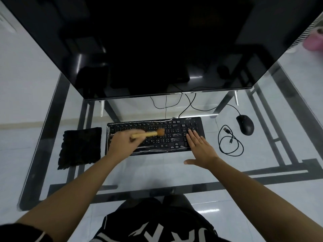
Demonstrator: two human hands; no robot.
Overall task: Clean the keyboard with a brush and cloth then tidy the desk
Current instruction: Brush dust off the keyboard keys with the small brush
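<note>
I am brushing the keyboard (174,137). It lies flat on the glass desk (148,172), in front of the dark screen (157,41). My left hand (120,142) grips the brush (150,133) by its wooden handle. The soft tip is over the keys near the middle. My right hand (199,145) lies open and flat on the right end of the keyboard, with the thumb out to the side. I think it is there to stop the keyboard from sliding.

To do this well, I should use short, light strokes along each row, all going one way. Then the crumbs go off one edge and not back between the keys. Later I must lift the flat hand, because the keys under it need brushing too. The black cloth (80,147) lies just left of the keyboard, ready for wiping. A mouse (245,124) and a loose cable (230,144) lie to the right, for tidying last.

The brush is blurry, so I cannot tell if the tip touches the keys. Shiny white lines run over the keyboard. They may be a thin cover, but I cannot be sure. I cannot see any dust. The screen hides the back of the desk.
</note>
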